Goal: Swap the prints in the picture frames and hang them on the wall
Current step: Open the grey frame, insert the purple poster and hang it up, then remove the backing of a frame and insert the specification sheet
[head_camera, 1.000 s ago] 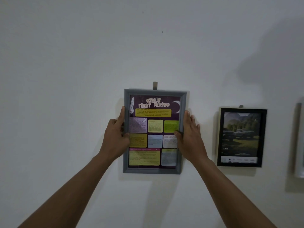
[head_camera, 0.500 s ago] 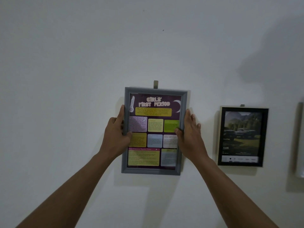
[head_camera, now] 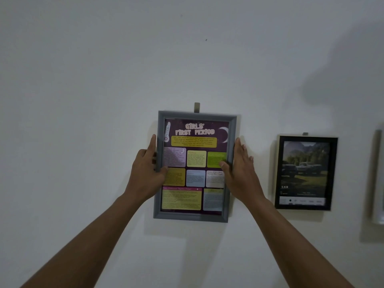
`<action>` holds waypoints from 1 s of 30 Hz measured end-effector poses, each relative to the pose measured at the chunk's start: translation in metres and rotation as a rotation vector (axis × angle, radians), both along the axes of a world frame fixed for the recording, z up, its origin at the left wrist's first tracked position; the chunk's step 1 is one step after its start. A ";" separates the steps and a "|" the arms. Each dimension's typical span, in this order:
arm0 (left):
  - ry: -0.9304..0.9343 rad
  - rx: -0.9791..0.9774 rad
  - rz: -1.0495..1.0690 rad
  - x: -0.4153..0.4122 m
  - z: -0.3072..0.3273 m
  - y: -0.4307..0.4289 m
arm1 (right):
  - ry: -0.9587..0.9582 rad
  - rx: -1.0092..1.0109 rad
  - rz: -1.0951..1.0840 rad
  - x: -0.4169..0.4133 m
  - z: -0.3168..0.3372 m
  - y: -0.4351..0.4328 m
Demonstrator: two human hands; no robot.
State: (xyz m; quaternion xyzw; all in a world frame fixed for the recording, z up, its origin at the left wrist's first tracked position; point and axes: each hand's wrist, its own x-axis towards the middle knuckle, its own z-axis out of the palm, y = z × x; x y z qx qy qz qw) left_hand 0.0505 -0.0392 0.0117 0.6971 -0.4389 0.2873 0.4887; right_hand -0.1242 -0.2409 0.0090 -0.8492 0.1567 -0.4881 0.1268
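**While Both Hands Hold It, Grey Frame Sits on the Wall**

As counted in the head view, three frames are on the white wall [head_camera: 83, 100]. These are one grey picture frame [head_camera: 197, 217], one black picture frame [head_camera: 333, 173] to its right, and one pale frame [head_camera: 374, 173] cut off by the right edge. Two hanger tabs show, one above the grey frame [head_camera: 196, 107] and one above the black frame [head_camera: 305, 134].

The left hand [head_camera: 145, 173] grasps the grey frame's left rail, with the thumb on the glass. The right hand [head_camera: 242, 173] pinches the right rail, fingers straight along it and thumb on the "Girls' First Period" poster [head_camera: 195, 159].

Compared with one second ago, both holds are unchanged. The grey frame's top edge now slopes slightly more down to the right.
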 end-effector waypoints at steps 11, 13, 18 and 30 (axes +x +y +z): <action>-0.226 -0.121 0.001 -0.078 -0.010 -0.010 | 0.006 0.023 -0.141 -0.063 0.002 0.012; -0.227 -0.097 -0.099 -0.104 -0.010 -0.027 | 0.011 0.026 -0.187 -0.086 0.001 0.006; -0.117 0.047 -0.248 -0.168 -0.013 -0.086 | 0.050 0.065 -0.292 -0.152 0.000 -0.027; 0.254 0.069 -0.152 -0.239 -0.018 -0.210 | -0.022 0.370 -0.306 -0.242 -0.009 -0.140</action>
